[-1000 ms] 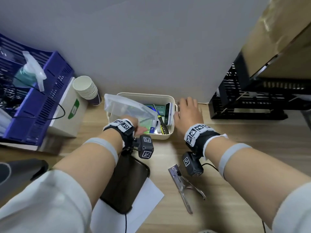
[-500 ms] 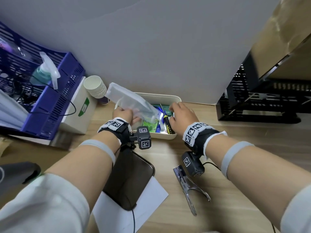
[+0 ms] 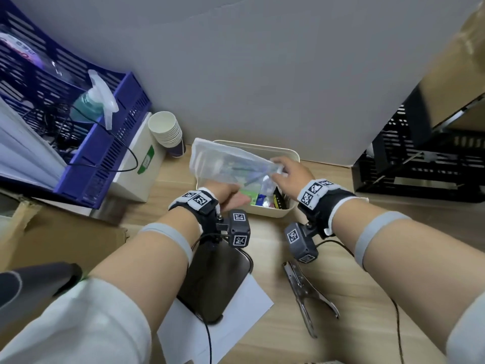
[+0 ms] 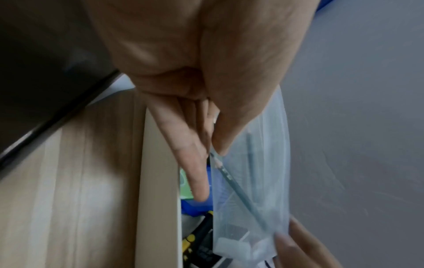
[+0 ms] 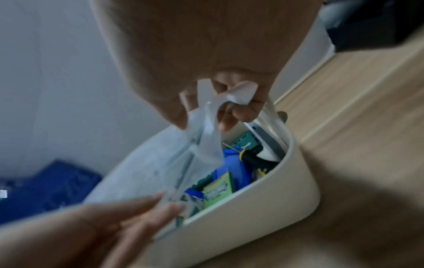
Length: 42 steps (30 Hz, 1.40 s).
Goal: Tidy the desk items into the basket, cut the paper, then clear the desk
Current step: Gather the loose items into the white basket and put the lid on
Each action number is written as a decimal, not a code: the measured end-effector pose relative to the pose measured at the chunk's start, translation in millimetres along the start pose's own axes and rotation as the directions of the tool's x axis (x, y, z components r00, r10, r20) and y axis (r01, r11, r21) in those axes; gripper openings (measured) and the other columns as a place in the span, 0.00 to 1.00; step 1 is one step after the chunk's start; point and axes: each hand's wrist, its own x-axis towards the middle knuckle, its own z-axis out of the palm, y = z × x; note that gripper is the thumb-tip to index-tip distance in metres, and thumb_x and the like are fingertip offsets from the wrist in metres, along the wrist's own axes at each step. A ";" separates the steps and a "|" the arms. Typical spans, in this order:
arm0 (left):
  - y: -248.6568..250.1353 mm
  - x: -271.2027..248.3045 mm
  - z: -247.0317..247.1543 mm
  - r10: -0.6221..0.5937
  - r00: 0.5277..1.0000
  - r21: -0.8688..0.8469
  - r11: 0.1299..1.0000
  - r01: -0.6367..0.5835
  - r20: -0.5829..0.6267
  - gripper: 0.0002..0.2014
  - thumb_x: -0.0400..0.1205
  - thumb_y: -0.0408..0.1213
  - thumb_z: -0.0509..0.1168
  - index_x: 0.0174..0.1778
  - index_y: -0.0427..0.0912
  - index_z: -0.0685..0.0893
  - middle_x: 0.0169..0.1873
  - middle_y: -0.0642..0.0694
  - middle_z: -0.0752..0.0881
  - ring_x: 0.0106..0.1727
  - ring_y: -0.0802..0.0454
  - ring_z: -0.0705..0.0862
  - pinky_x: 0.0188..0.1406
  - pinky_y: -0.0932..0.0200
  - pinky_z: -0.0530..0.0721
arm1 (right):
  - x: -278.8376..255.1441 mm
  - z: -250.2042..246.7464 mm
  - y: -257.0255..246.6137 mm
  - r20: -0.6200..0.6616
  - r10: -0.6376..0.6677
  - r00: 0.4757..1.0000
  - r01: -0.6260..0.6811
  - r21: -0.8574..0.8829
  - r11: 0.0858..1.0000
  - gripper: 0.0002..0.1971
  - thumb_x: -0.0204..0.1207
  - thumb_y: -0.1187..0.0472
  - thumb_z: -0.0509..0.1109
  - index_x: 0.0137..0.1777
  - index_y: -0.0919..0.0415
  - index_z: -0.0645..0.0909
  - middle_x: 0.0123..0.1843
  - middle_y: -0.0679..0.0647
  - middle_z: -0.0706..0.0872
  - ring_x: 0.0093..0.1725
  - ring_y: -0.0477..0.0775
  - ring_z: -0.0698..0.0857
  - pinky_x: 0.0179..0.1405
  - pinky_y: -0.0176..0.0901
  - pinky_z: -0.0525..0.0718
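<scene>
Both hands hold one clear bag (image 3: 231,166) over the cream basket (image 3: 270,212), which stands on the table (image 3: 367,258) against the back wall. The left hand (image 3: 225,195) pinches the bag's near lower corner between thumb and fingers, just above the basket's near rim. The right hand (image 3: 291,174) has its fingers curled round a bunched end of the bag, above the basket's right half.

The bag's long axis runs roughly left to right, stretched between the two hands and tilted, its far left corner riding above the basket's left rim. It contains some thin, pen-like things. Below it the basket already holds a green packet (image 5: 219,188), something blue, and a yellow-and-black tool (image 5: 254,159).

The bag lies straight above its target, so the move looks like a short lowering. The overhanging left corner probably has to come inward first.

On the near table lie a sheet of paper (image 3: 236,319), a dark tablet (image 3: 217,282) partly on it, and a metal punch (image 3: 307,290).
</scene>
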 end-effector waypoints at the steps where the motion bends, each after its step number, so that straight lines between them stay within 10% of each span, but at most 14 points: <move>1: 2.8 -0.9 -2.7 -0.011 1.000 0.043 0.999 0.012 -0.011 0.11 0.86 0.35 0.66 0.41 0.30 0.81 0.32 0.36 0.91 0.29 0.48 0.91 0.28 0.59 0.90 | 0.5 0.7 1.4 0.002 -0.008 1.000 0.009 -0.138 0.990 0.23 0.77 0.63 0.64 0.72 0.48 0.76 0.59 0.59 0.87 0.57 0.63 0.85 0.48 0.41 0.77; 4: 11.8 7.9 -15.8 0.207 0.967 0.263 0.951 -0.163 -0.148 0.16 0.81 0.45 0.71 0.33 0.37 0.82 0.20 0.43 0.87 0.19 0.48 0.86 0.17 0.61 0.82 | 1.5 1.2 2.4 -0.030 0.033 0.999 -0.042 -0.364 0.930 0.20 0.76 0.66 0.64 0.68 0.54 0.79 0.57 0.63 0.86 0.59 0.66 0.83 0.49 0.45 0.80; 9: 12.5 18.8 -22.1 0.762 0.629 0.773 0.487 -0.406 -0.150 0.09 0.73 0.45 0.72 0.46 0.49 0.84 0.48 0.43 0.85 0.53 0.41 0.82 0.55 0.53 0.80 | -0.7 2.7 -0.7 -0.062 0.021 0.998 -0.052 -0.567 0.822 0.17 0.75 0.69 0.64 0.64 0.62 0.79 0.62 0.65 0.78 0.58 0.68 0.83 0.52 0.53 0.84; 13: -3.1 30.6 -12.4 0.552 0.822 0.938 0.195 -0.286 0.136 0.24 0.79 0.51 0.67 0.73 0.57 0.79 0.76 0.40 0.72 0.77 0.40 0.70 0.78 0.50 0.69 | 1.0 7.6 0.0 -0.048 -0.009 0.999 -0.022 -0.599 0.800 0.18 0.75 0.72 0.61 0.64 0.64 0.75 0.63 0.65 0.76 0.59 0.71 0.82 0.48 0.54 0.82; 22: -10.3 36.1 8.1 0.423 0.893 0.973 0.090 -0.213 0.156 0.27 0.79 0.59 0.63 0.76 0.64 0.73 0.76 0.38 0.66 0.78 0.37 0.68 0.80 0.47 0.68 | -5.6 15.4 -2.4 0.138 -0.030 0.990 0.116 -0.676 0.728 0.12 0.78 0.61 0.64 0.56 0.63 0.84 0.59 0.60 0.80 0.62 0.66 0.81 0.55 0.53 0.81; 29: -4.4 13.7 67.7 0.698 0.692 0.894 0.172 -0.413 0.185 0.14 0.75 0.49 0.68 0.56 0.54 0.85 0.65 0.45 0.77 0.72 0.42 0.70 0.70 0.49 0.70 | -27.8 -11.6 41.4 -0.301 -0.286 0.910 0.162 -0.376 0.912 0.13 0.79 0.50 0.59 0.53 0.57 0.79 0.54 0.56 0.80 0.58 0.62 0.76 0.57 0.55 0.75; 35: -6.5 0.1 147.4 0.761 0.590 0.780 0.188 -0.597 0.269 0.06 0.77 0.45 0.67 0.47 0.50 0.86 0.53 0.46 0.80 0.65 0.42 0.74 0.62 0.52 0.72 | -50.2 -60.1 151.6 -0.487 0.153 0.860 -0.310 -0.259 0.915 0.11 0.75 0.63 0.64 0.56 0.64 0.78 0.59 0.64 0.79 0.62 0.68 0.77 0.59 0.57 0.77; 38: -17.8 -0.1 179.6 0.770 0.560 0.736 0.181 -0.652 0.307 0.04 0.77 0.43 0.67 0.44 0.50 0.86 0.45 0.46 0.79 0.58 0.41 0.76 0.58 0.52 0.75 | -61.6 -88.4 215.2 -0.357 0.499 0.789 -0.594 -0.238 0.769 0.22 0.74 0.61 0.69 0.67 0.66 0.74 0.67 0.68 0.76 0.67 0.70 0.78 0.66 0.59 0.79; 42: -31.5 2.0 212.5 0.759 0.537 0.712 0.143 -0.688 0.367 0.03 0.76 0.40 0.67 0.44 0.49 0.86 0.44 0.51 0.74 0.58 0.42 0.77 0.58 0.56 0.69 | -61.3 -112.4 265.6 -0.235 0.568 0.789 -0.615 -0.281 0.737 0.23 0.77 0.60 0.68 0.71 0.68 0.75 0.72 0.69 0.77 0.70 0.70 0.78 0.66 0.57 0.78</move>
